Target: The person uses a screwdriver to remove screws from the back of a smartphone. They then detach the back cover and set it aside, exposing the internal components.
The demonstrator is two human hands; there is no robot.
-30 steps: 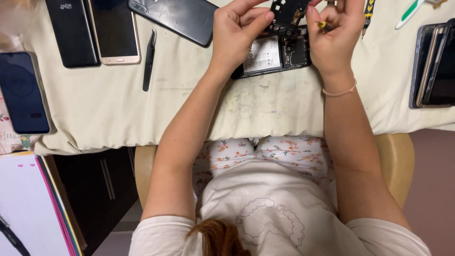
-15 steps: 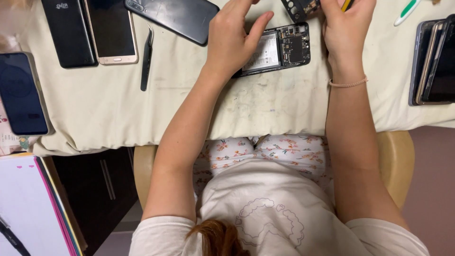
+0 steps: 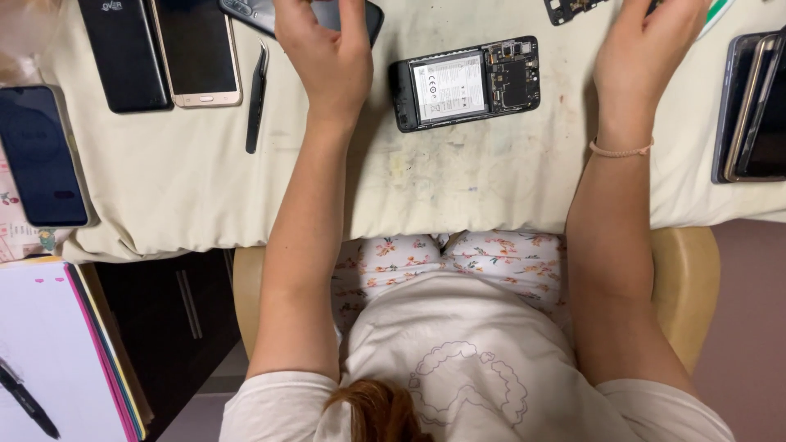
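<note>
The opened phone [image 3: 467, 82] is lying flat on the cream cloth [image 3: 458, 180], between the two hands and touching neither. Its back cover is off, exposing a pale battery label on the left part and a dark circuit board with small components on the right part, all inside a black frame. It is sitting slightly tilted, with the right end a little farther away than the left.

The left hand [image 3: 323, 53] is hovering left of the phone with fingers spread, gripping nothing visible; its fingertips are reaching over a dark phone back cover [image 3: 360, 16] at the far edge. The right hand [image 3: 651, 49] is lying right of the phone, its fingers cut off by the frame top, so whether it is grasping anything cannot be told. A thin band [image 3: 621, 151] is circling that wrist.

A small black frame piece [image 3: 569, 8] is lying far of the phone, partly cut off. Black tweezers [image 3: 257, 98] are resting on the cloth to the left, beside a gold-edged phone [image 3: 196, 53] and a black phone [image 3: 123, 53]. Another dark phone [image 3: 41, 155] is lying at the far left. Stacked phones [image 3: 753, 106] are sitting at the right edge, partly out of frame.

No containers are showing.
</note>
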